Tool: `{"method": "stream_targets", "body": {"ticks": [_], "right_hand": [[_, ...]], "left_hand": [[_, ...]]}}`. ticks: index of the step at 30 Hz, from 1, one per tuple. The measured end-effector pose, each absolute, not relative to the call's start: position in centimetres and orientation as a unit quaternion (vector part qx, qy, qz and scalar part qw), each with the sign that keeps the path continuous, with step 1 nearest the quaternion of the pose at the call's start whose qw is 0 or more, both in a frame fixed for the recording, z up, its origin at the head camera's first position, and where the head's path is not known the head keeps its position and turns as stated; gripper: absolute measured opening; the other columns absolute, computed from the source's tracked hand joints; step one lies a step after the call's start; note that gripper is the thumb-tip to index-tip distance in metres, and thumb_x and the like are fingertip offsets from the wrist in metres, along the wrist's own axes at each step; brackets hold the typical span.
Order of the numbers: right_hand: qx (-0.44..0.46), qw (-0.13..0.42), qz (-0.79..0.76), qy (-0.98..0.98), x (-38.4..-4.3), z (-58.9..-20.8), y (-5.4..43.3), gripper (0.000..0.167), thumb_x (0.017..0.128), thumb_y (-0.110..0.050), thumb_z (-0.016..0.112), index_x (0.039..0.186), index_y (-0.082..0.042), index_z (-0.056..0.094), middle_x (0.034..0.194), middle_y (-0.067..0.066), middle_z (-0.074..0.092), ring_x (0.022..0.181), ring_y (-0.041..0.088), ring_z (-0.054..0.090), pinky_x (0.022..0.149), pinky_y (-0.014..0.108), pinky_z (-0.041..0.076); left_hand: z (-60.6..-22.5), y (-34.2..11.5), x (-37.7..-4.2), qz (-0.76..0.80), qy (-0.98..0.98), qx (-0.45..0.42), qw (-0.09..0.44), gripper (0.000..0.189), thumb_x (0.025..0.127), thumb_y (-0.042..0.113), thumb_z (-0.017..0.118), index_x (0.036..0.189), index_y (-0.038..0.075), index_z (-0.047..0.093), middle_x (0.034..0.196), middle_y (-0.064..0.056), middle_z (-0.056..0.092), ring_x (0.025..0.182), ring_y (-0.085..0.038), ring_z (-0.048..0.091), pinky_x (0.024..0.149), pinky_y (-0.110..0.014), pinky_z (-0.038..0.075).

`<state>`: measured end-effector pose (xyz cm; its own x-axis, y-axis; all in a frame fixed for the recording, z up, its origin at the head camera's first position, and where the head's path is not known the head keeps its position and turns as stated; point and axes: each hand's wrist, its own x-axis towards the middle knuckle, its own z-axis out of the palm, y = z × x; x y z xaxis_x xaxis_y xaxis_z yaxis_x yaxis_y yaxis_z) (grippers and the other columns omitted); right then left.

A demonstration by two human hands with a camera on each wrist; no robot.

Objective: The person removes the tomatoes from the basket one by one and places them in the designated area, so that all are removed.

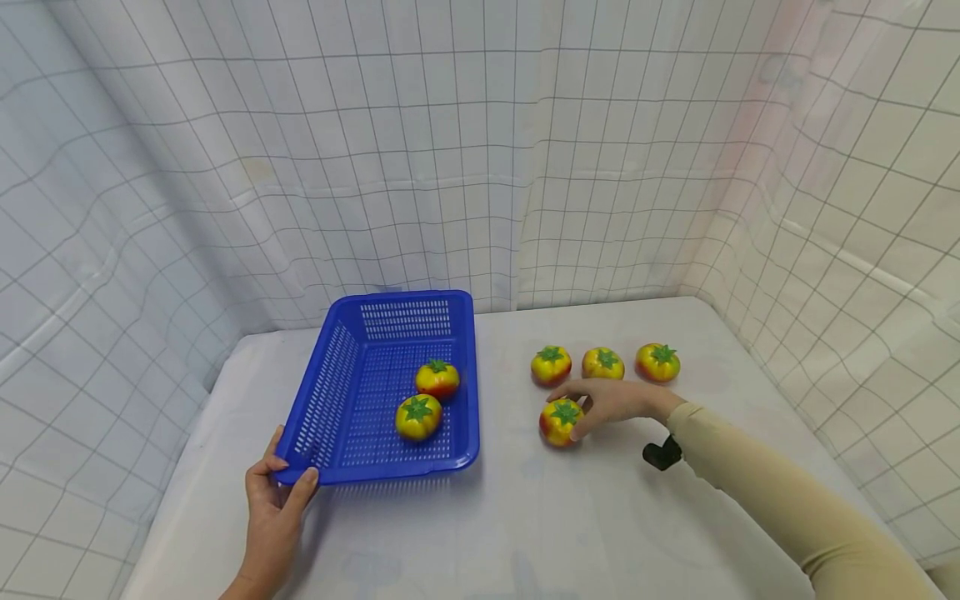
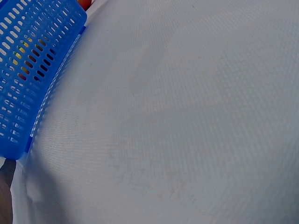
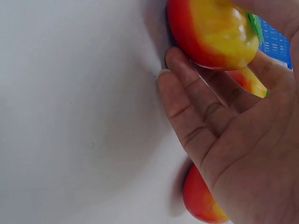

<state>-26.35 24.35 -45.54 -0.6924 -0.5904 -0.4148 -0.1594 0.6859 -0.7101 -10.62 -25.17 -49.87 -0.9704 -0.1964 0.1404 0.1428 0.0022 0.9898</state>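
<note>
A blue plastic basket [image 1: 352,473] with slotted walls holds two yellow-red tomatoes with green leafy tops, one tomato [image 1: 437,380] behind the other tomato [image 1: 418,419]. My left hand [image 1: 273,517] grips the basket's near left corner, thumb and fingers at the rim; in the left wrist view only a sliver of that hand [image 2: 5,196] shows beside the basket [image 2: 42,60]. Right of the basket, my right hand [image 1: 611,402] has its thumb and fingers round another tomato [image 1: 558,423] on the table. The right wrist view shows this tomato [image 3: 212,35] between thumb and fingers.
Behind the right hand, three more tomatoes stand in a row: a left one [image 1: 551,365], a middle one [image 1: 603,364] and a right one [image 1: 657,362]. A white cloth covers the table [image 1: 495,533]. Checked white curtains [image 1: 487,167] hang around its back and sides.
</note>
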Motion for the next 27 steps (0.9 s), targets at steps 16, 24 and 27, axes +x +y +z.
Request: {"method": "stream_targets", "body": {"ticks": [16, 24, 27], "right_hand": [[-0.221, 0.32, -0.338, 0.857, -26.33, -45.92, 24.48, 0.065, 0.082, -0.037, 0.085, 0.139, -0.038, 0.055, 0.137, -0.004, 0.052, 0.114, 0.024, 0.052, 0.095, 0.041, 0.047], [-0.228, 0.315, -0.34, 0.856, -26.32, -46.07, 24.66, 0.07, 0.082, -0.034, 0.085, 0.145, -0.031, 0.054, 0.135, 0.001, 0.052, 0.112, 0.024, 0.054, 0.095, 0.04, 0.049], [-0.229, 0.315, -0.34, 0.856, -26.3, -46.03, 24.83, 0.071, 0.083, -0.035, 0.084, 0.146, -0.03, 0.053, 0.136, 0.001, 0.052, 0.114, 0.024, 0.054, 0.096, 0.04, 0.049]], "left_hand": [[-49.8, -25.26, -10.68, -0.703, -0.702, 0.028, 0.108, 0.037, 0.109, 0.011, 0.05, 0.126, 0.023, 0.02, 0.17, 0.003, -0.006, 0.147, -0.035, 0.016, 0.095, -0.007, 0.043], [-49.91, -25.3, -10.73, -0.703, -0.702, 0.023, 0.11, 0.037, 0.109, 0.009, 0.05, 0.127, 0.023, 0.021, 0.17, 0.003, -0.006, 0.147, -0.035, 0.015, 0.095, -0.007, 0.042], [-49.92, -25.32, -10.76, -0.702, -0.703, 0.026, 0.109, 0.037, 0.109, 0.01, 0.05, 0.126, 0.024, 0.021, 0.17, 0.003, -0.006, 0.147, -0.035, 0.016, 0.094, -0.007, 0.043]]}}
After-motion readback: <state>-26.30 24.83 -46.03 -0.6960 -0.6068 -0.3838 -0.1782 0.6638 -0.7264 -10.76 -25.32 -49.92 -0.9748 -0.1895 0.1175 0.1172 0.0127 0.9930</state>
